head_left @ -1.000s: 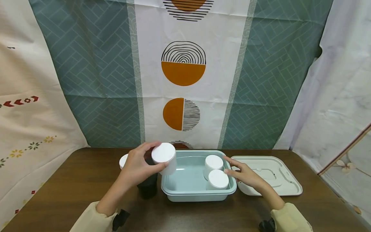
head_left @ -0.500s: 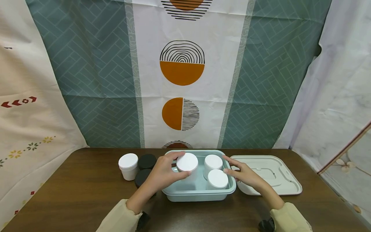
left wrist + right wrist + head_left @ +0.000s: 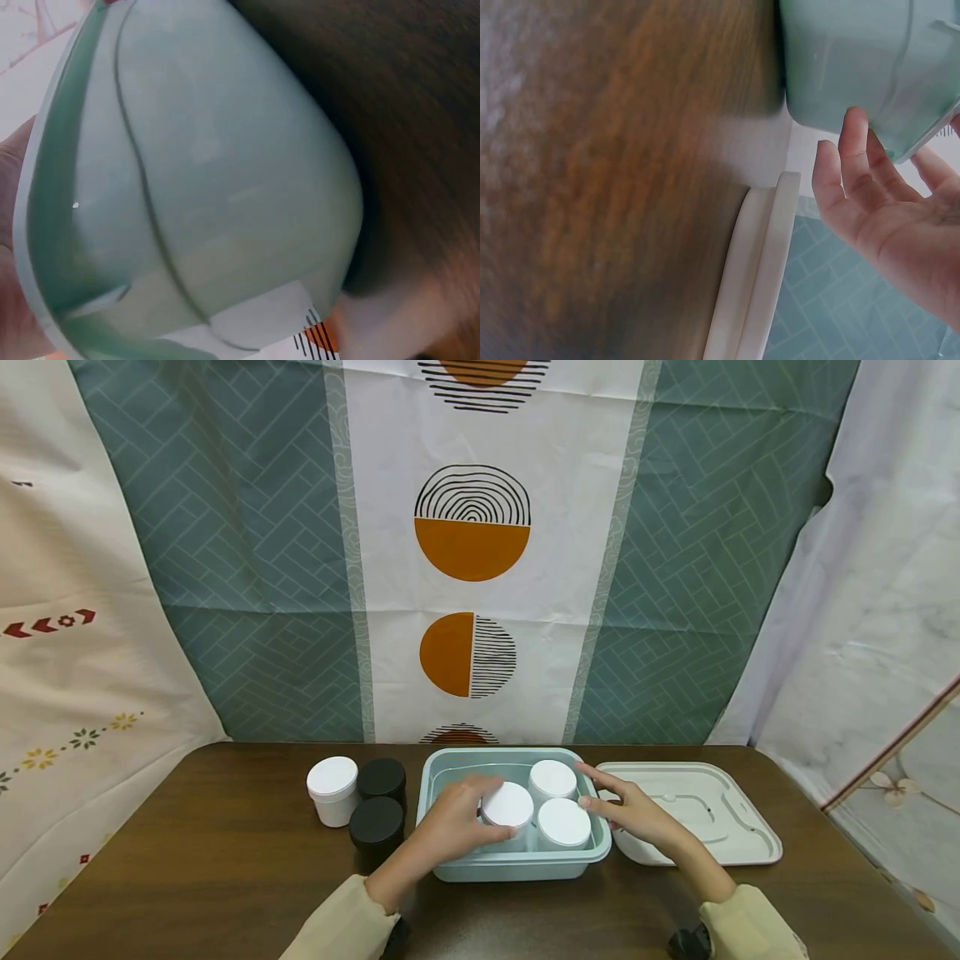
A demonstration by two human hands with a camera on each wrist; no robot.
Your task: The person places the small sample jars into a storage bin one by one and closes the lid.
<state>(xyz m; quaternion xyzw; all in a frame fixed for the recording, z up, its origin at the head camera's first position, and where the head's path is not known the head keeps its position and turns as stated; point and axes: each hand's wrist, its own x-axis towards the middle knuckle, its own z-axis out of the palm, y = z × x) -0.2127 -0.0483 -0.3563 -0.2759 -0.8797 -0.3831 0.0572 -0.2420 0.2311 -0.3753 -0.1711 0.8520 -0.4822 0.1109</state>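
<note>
My left hand [image 3: 459, 820] grips a white-lidded white jar [image 3: 507, 804] between thumb and fingers, inside the light blue-green plastic tub [image 3: 517, 866]. Two similar white jars, a back one [image 3: 553, 779] and a front one [image 3: 565, 823], stand upright in the tub's right part, close to the held jar. At the tub's right rim rests my right hand [image 3: 633, 810], fingers mostly straight. The right wrist view shows that hand [image 3: 900, 210] beside the tub's outer wall [image 3: 847, 60]. The left wrist view shows mostly the tub's wall [image 3: 225, 150]; the held jar is hidden there.
Left of the tub stand another white jar [image 3: 333, 789] and two black-lidded jars, one behind [image 3: 382, 779] and one in front [image 3: 377, 825]. A flat off-white lid [image 3: 738, 827] lies right of the tub on the brown table [image 3: 187, 860]. Patterned cloth [image 3: 262, 527] hangs behind.
My left hand has carried the white jar rightward and down, from above the tub's left edge to beside the other two inside. The right hand has stayed at the rim.
</note>
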